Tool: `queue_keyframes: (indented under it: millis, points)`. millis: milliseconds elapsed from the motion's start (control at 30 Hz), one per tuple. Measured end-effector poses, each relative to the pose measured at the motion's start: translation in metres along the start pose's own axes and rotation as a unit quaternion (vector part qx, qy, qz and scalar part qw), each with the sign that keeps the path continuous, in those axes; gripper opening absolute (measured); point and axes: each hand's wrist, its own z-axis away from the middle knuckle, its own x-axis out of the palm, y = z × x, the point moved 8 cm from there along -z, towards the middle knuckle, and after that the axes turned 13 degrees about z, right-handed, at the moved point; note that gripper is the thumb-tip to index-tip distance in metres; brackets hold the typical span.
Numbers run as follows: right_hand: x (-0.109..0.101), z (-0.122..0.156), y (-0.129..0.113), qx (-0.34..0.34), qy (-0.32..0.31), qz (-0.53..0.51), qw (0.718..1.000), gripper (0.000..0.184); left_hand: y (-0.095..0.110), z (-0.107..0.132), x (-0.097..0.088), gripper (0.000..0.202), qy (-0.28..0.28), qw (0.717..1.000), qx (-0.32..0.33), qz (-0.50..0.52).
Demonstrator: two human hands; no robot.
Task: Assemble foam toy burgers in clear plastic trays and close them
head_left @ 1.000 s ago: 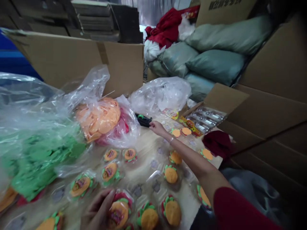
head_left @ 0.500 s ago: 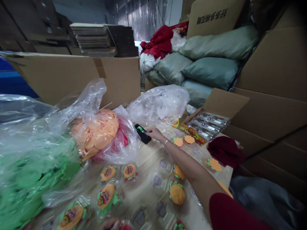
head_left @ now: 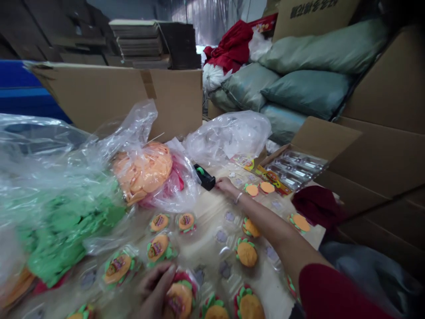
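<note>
My left hand (head_left: pixel 154 288) is at the bottom, its thumb and fingers closed on the edge of a clear-packed toy burger (head_left: pixel 179 299) with an orange bun and a printed label. My right hand (head_left: pixel 226 186) reaches far across the table, fingers pinched, right at the front end of a black tape dispenser (head_left: pixel 205 177) with a green core. Whatever is between those fingertips is too small to make out. Labelled toy burgers in clear packs, one of them a burger (head_left: pixel 159 248), lie beyond my left hand. Unlabelled ones, such as a burger (head_left: pixel 246 252), lie under my right forearm.
At the left are a plastic bag of green pieces (head_left: pixel 66 226) and a bag of orange discs (head_left: pixel 146 170). An open carton (head_left: pixel 294 170) of clear plastic packs stands at the right, near a dark red cloth (head_left: pixel 317 206). Behind rises a large cardboard box (head_left: pixel 116 102).
My right hand has drawn slightly away from the tape dispenser, toward me. My left hand and its toy burger have come further into view at the bottom. The whole view has shifted.
</note>
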Motion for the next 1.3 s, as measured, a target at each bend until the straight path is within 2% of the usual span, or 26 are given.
queue_keyframes:
  millis: [133,200,233,300,367,467,567,700,800,867,900,967,1033,1067,1100,1167,1233,1300]
  points:
    - [-0.003,0.031,-0.032,-0.046,-0.031,-0.001,0.998,0.017,0.018,-0.007,0.010,0.031,-0.014,0.999,0.019,0.037]
    - [0.005,0.065,-0.056,-0.100,-0.097,-0.025,0.990,0.012,0.028,-0.010,0.008,0.028,-0.007,0.998,0.026,0.062]
    - [0.013,0.088,-0.070,-0.139,-0.152,-0.045,0.978,0.014,0.033,-0.012,0.007,0.027,-0.002,0.997,0.028,0.074]
    - [0.034,0.149,-0.103,-0.253,-0.317,-0.088,0.910,0.025,0.040,-0.014,0.007,0.026,-0.003,0.995,0.032,0.092]
    - [0.047,0.203,-0.123,-0.325,-0.405,-0.080,0.851,0.029,0.045,-0.012,0.010,0.025,-0.010,0.994,0.037,0.104]
    - [0.058,0.244,-0.139,-0.398,-0.406,-0.018,0.822,0.027,0.048,-0.005,0.012,0.024,-0.016,0.992,0.045,0.115]
    - [0.063,0.254,-0.149,-0.454,-0.383,0.035,0.804,0.026,0.051,0.005,0.012,0.023,-0.025,0.992,0.054,0.113]
    - [0.064,0.258,-0.154,-0.483,-0.374,0.078,0.788,0.027,0.059,0.015,0.008,0.022,-0.032,0.990,0.079,0.108]
    - [0.064,0.268,-0.154,-0.477,-0.368,0.094,0.793,0.028,0.060,0.020,0.006,0.022,-0.032,0.990,0.084,0.111]
    - [0.061,0.274,-0.153,-0.454,-0.337,0.101,0.818,0.024,0.058,0.023,0.006,0.022,-0.038,0.989,0.077,0.116]
    - [0.055,0.276,-0.153,-0.441,-0.294,0.101,0.842,0.020,0.057,0.024,0.006,0.022,-0.040,0.989,0.076,0.120]
    - [0.039,0.282,-0.153,-0.424,-0.161,0.098,0.886,0.025,0.055,0.027,0.005,0.022,-0.039,0.988,0.081,0.127]
    - [0.025,0.297,-0.149,-0.424,-0.042,0.099,0.899,0.022,0.052,0.032,0.003,0.022,-0.028,0.987,0.097,0.126]
    - [0.024,0.305,-0.145,-0.422,-0.014,0.098,0.901,0.015,0.050,0.036,0.002,0.021,-0.023,0.986,0.108,0.121]
    - [0.027,0.312,-0.138,-0.412,-0.012,0.091,0.907,0.015,0.048,0.040,0.002,0.020,-0.020,0.986,0.121,0.114]
    - [0.039,0.321,-0.118,-0.358,-0.054,0.051,0.931,0.024,0.041,0.052,0.002,0.018,-0.017,0.985,0.140,0.102]
    - [0.054,0.330,-0.094,-0.282,-0.108,-0.014,0.953,0.028,0.028,0.065,0.004,0.018,-0.026,0.987,0.129,0.093]
    - [0.064,0.342,-0.077,-0.232,-0.133,-0.073,0.961,0.031,0.016,0.078,0.004,0.020,-0.030,0.991,0.104,0.083]
